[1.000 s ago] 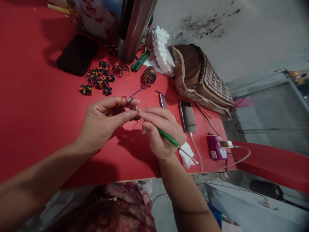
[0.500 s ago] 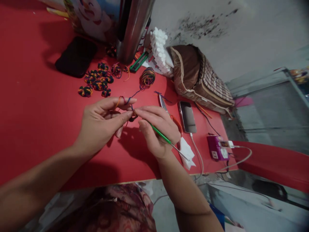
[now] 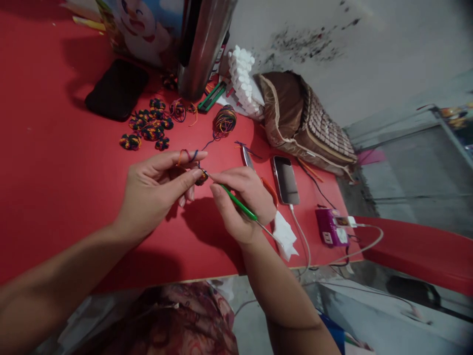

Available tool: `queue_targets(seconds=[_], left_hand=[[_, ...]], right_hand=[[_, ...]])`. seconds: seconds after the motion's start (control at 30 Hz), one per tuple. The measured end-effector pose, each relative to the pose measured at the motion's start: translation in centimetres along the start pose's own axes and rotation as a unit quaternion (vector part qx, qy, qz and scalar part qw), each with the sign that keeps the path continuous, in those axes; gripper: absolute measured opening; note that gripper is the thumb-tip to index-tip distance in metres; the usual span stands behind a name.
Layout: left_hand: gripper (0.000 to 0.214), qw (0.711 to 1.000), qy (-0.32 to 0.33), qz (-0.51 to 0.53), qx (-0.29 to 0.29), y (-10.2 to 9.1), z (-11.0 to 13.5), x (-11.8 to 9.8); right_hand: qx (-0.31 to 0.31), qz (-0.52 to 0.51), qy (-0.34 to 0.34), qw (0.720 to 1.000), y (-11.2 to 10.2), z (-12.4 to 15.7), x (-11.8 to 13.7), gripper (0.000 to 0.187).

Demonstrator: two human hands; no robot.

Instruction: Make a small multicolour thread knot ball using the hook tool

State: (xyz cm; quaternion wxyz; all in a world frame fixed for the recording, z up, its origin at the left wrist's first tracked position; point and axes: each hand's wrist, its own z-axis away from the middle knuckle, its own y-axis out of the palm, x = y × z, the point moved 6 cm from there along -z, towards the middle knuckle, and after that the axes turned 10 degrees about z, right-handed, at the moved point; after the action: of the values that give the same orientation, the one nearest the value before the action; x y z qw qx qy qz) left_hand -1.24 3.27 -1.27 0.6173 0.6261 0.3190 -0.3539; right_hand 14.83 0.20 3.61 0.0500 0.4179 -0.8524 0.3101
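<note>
Left hand (image 3: pixel 148 190): it pinches the small yarn piece (image 3: pixel 201 178) by thumb and finger; strands go around its index finger.
Right hand (image 3: pixel 253 195): it grips the green-handled hook (image 3: pixel 239 203), pointing to the piece.
Yarn piece: between both hands, above the red table (image 3: pixel 74 197).
Change: the right hand has moved slightly back, so more piece edge seems reachable for the hook.

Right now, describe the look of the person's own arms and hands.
The left hand and right hand are bare, with no gloves, watch or bracelet showing. No sleeves show on the forearms. A dark reddish patterned garment shows between them.
</note>
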Motion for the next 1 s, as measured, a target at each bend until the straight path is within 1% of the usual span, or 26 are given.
queue_targets(seconds=[0.1, 0.2, 0.33, 0.47, 0.6, 0.7, 0.77, 0.83, 0.9, 1.0], left_hand=[[0.022, 1.0, 0.01, -0.001, -0.012, -0.2, 0.0, 0.2], [0.025, 1.0, 0.011, 0.025, -0.007, -0.1, -0.2, 0.3], [0.028, 0.998, -0.015, 0.065, -0.001, 0.2, -0.5, 0.3], [0.027, 0.997, -0.025, 0.075, -0.003, 0.3, -0.5, 0.2], [0.026, 0.998, -0.012, 0.062, -0.01, 0.3, -0.4, 0.0], [0.025, 0.997, -0.014, 0.07, -0.007, 0.3, -0.4, 0.2], [0.026, 0.996, -0.012, 0.085, 0.001, 0.4, -0.4, 0.3], [0.026, 0.995, -0.011, 0.096, 0.008, 0.4, -0.4, 0.3], [0.026, 0.996, -0.018, 0.093, 0.002, 0.4, -0.3, 0.4], [0.028, 0.997, -0.03, 0.069, -0.017, 0.2, -0.2, 0.4]], right_hand=[[0.021, 0.015, -0.006, 1.0, 0.1, 0.2, 0.4, 0.02], [0.047, 0.045, -0.011, 0.998, 0.4, 0.4, 0.9, 0.022], [0.035, 0.068, -0.051, 0.996, 0.7, 0.8, 1.6, 0.026], [0.026, 0.057, -0.057, 0.996, 0.8, 0.8, 1.4, 0.029], [0.05, 0.063, -0.031, 0.996, 0.8, 0.7, 1.0, 0.027], [0.063, 0.06, -0.011, 0.996, 0.9, 0.7, 0.8, 0.023], [0.049, 0.065, -0.012, 0.997, 0.9, 0.8, 0.9, 0.02], [0.014, 0.081, -0.018, 0.996, 0.8, 0.8, 0.9, 0.018], [-0.01, 0.084, -0.015, 0.996, 0.8, 0.8, 0.7, 0.021], [0.007, 0.032, 0.024, 0.999, 1.3, 1.2, 0.0, 0.029]])
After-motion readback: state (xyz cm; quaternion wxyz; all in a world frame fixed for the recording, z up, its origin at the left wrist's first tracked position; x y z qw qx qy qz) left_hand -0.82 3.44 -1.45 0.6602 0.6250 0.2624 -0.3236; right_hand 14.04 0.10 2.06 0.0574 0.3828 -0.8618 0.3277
